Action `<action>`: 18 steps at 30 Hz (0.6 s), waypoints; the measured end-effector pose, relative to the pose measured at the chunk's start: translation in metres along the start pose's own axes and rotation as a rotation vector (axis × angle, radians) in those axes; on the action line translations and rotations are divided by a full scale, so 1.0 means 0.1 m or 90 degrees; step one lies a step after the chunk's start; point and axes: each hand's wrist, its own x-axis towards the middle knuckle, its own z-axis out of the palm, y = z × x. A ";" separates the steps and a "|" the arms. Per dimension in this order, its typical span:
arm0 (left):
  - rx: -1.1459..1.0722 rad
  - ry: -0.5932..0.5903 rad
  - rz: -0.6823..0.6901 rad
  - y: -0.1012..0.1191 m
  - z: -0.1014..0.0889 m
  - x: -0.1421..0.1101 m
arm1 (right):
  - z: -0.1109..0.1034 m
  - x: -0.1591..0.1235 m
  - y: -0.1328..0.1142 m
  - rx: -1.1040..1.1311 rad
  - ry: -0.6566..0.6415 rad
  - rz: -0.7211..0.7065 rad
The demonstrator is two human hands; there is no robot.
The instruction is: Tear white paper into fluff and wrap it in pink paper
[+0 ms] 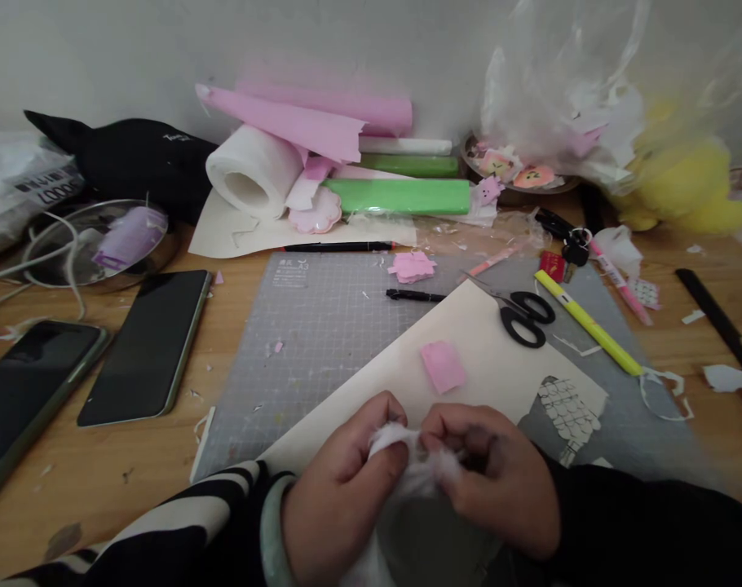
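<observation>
Close to me, my left hand (359, 481) and my right hand (496, 473) pinch a crumpled piece of soft white tissue (415, 465) between them. Thumbs and fingertips of both hands are closed on it, and part of it hangs down below the left hand. Just beyond my fingers, a small pink paper square (443, 365) lies on a large cream sheet (359, 399). To the right of my right hand is a paper cutout with drawn black lines (570, 416). Black-handled scissors (523, 318) rest at the sheet's far corner.
Under the sheet is a grey cutting mat (303, 326). Two phones (147, 346) and a metal bowl (132, 249) are on the left. A white paper roll (254, 171), pink and green rolls stand at the back. A yellow marker (588, 322) and keys (576, 244) lie right.
</observation>
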 end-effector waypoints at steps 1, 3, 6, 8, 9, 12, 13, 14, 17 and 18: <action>0.002 0.000 -0.003 0.00 0.00 0.00 | 0.00 0.00 0.00 0.010 -0.002 0.000; 0.014 0.003 -0.006 0.00 0.00 0.00 | -0.01 0.00 0.00 0.037 0.026 -0.005; 0.018 0.004 0.005 -0.01 -0.01 0.00 | -0.01 0.00 0.01 0.021 0.046 -0.013; 0.006 0.000 0.015 -0.02 -0.01 -0.01 | 0.01 -0.02 0.02 -0.019 0.017 -0.026; -0.001 -0.005 0.017 -0.03 -0.01 -0.01 | 0.02 -0.03 0.02 -0.032 -0.002 -0.030; -0.009 -0.011 0.002 -0.03 0.00 -0.01 | 0.04 -0.03 0.02 -0.020 0.017 -0.018; -0.006 -0.009 -0.002 -0.03 0.00 -0.01 | 0.04 -0.03 0.01 -0.017 0.036 -0.010; -0.003 -0.007 -0.002 -0.03 0.00 -0.01 | 0.04 -0.03 0.01 -0.025 0.049 -0.003; -0.004 -0.009 0.012 -0.02 0.00 0.00 | 0.06 -0.04 0.01 -0.071 0.031 -0.012; -0.008 -0.011 0.013 -0.02 0.00 0.00 | 0.06 -0.04 0.01 -0.078 0.020 -0.013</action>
